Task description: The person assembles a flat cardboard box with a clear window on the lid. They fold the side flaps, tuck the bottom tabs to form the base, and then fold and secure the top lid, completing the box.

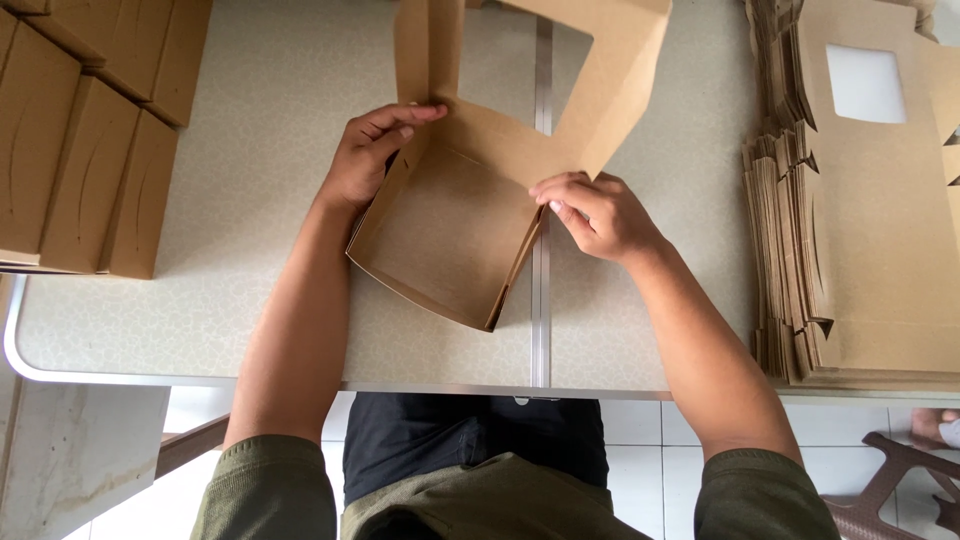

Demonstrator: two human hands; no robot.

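A brown cardboard box (450, 235) lies half folded on the table (250, 200), its tray part open toward me and its lid with a square window cut-out standing up at the far side. My left hand (372, 150) grips the box's left wall at the far corner, fingers over the edge. My right hand (598, 212) pinches the right wall at its far corner, beside the raised lid.
A tall stack of flat unfolded box blanks (860, 200) with window holes fills the right side of the table. Finished closed boxes (80, 130) are piled at the left. The table's front edge runs just below the box; a brown plastic chair (900, 490) stands lower right.
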